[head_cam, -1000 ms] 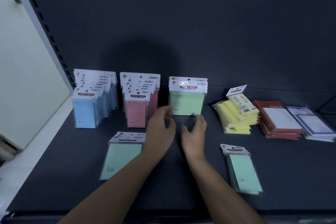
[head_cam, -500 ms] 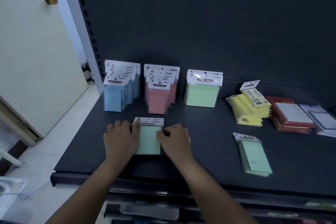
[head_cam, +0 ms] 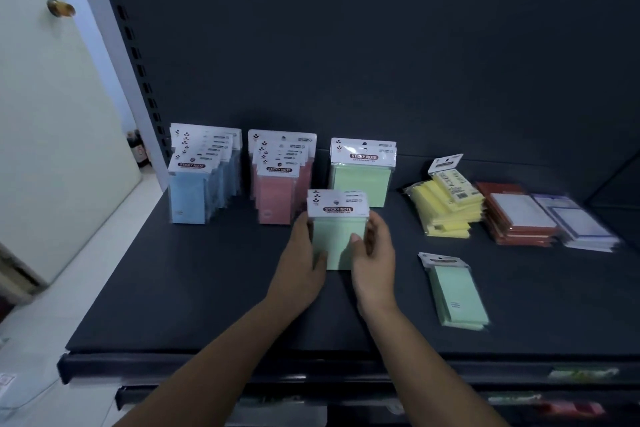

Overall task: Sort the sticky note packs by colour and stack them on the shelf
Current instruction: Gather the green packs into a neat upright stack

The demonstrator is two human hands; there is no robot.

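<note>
Nearest, at the centre of the frame, the left hand [head_cam: 301, 260] and right hand [head_cam: 374, 260] hold the green packs [head_cam: 337, 236] upright between them. There look to be two, as the white header cards sit slightly offset. Each grip pinches a side edge, with the thumb on the front face and the fingers round the back. I cannot tell whether the bottom edge rests on the shelf [head_cam: 207, 288] or hangs just above it.

The main risk is in that offset. The wrappers look slick, and with only the edges pinched the back pack could slip down or fan out as the pair is carried forward. It would then land crooked.

At lower right, well apart, the loose green packs [head_cam: 457, 295] lie flat, not yet sorted. They are easy to overlook or to brush with the right forearm.

Further back, just behind the hands, stands the green row [head_cam: 362, 173], only a few packs deep and leaning on the back wall. A firm push from the new packs could tip it over or skew it.

The pink row [head_cam: 280, 184] stands close on the left, with the blue row [head_cam: 201, 177] beyond it. The left knuckles could catch the front pink pack and topple it. The yellow pile [head_cam: 446, 208] at right is already slumped, so a nudge might spill it.
</note>
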